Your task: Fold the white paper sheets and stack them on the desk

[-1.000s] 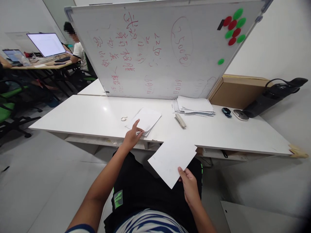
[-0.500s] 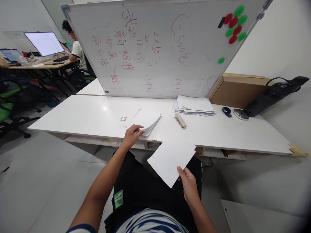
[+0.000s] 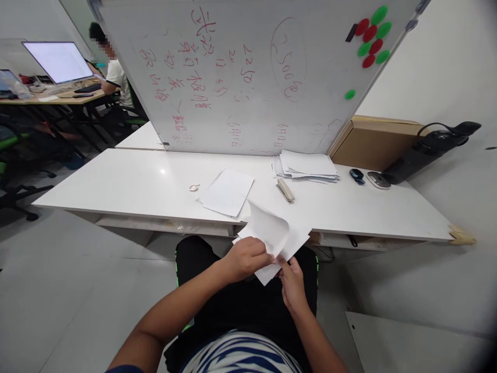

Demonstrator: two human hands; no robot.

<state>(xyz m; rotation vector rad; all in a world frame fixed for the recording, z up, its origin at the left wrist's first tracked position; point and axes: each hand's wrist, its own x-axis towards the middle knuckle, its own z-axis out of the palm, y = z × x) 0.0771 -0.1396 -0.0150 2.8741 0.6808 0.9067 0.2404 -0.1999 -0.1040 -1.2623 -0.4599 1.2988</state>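
"The whiteboard (image 3: pixel 252 77) is standing along the white surface (image 3: pixel 330 207); where are the held sheets (image 3: pixel 301 235) hanging?"

"On the whiteboard's near side, extending toward it from the right grip; their long axis isn't showing clearly."

"And the grips?"

"A curling sheet (image 3: pixel 267 228) is bending over those sheets, the left hand (image 3: pixel 246 258) pinching it, fingers closed; the right hand (image 3: pixel 294 282), nearer the held sheets' edge, is clamping it between thumb and fingers."

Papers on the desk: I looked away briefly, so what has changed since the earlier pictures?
The left grip moved off the desk papers, right and down in the view, and now holds a curled sheet over the sheets in the right grip, which keeps its hold. The stapler and larger paper pile stayed put.
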